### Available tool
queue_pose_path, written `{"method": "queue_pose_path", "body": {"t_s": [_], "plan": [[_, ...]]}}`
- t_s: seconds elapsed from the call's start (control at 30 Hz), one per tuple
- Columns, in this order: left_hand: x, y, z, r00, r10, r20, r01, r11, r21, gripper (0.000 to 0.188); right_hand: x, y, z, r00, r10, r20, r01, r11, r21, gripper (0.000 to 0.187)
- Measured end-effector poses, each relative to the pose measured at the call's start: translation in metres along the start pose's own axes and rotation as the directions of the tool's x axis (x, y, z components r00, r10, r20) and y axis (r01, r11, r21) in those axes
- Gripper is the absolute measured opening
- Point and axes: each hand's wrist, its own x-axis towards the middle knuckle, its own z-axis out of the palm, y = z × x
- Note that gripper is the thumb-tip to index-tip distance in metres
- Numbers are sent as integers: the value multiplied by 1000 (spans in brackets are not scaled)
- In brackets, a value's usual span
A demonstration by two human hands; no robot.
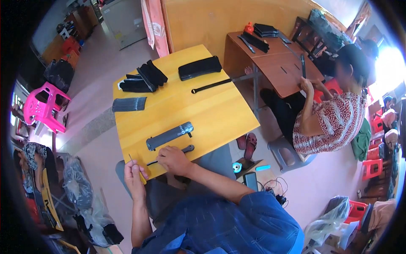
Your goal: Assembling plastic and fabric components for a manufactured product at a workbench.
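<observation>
Our two hands work at the near edge of a yellow table (211,114).

Our left hand (134,172) pinches a thin pin (130,157) at the table's near corner, fingers together on it. Just right, our right hand (173,160) lies curled on a slim black strap (182,150); we cannot tell whether it grips. A grey strap bundle (169,135) lies just beyond, and a seated person (334,114) works at the brown table far right.
</observation>
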Motion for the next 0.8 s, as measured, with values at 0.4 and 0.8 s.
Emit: {"method": "queue_pose_path", "body": {"t_s": [0.4, 0.8], "plan": [[-6, -7, 6, 994, -35, 108, 25, 995, 92, 25, 0, -3, -6, 1000, -11, -2, 11, 999, -42, 7], [-14, -16, 8, 993, -12, 114, -15, 971, 240, 30, 5, 1, -2, 996, 19, -83, -20, 1000, -12, 6]]}}
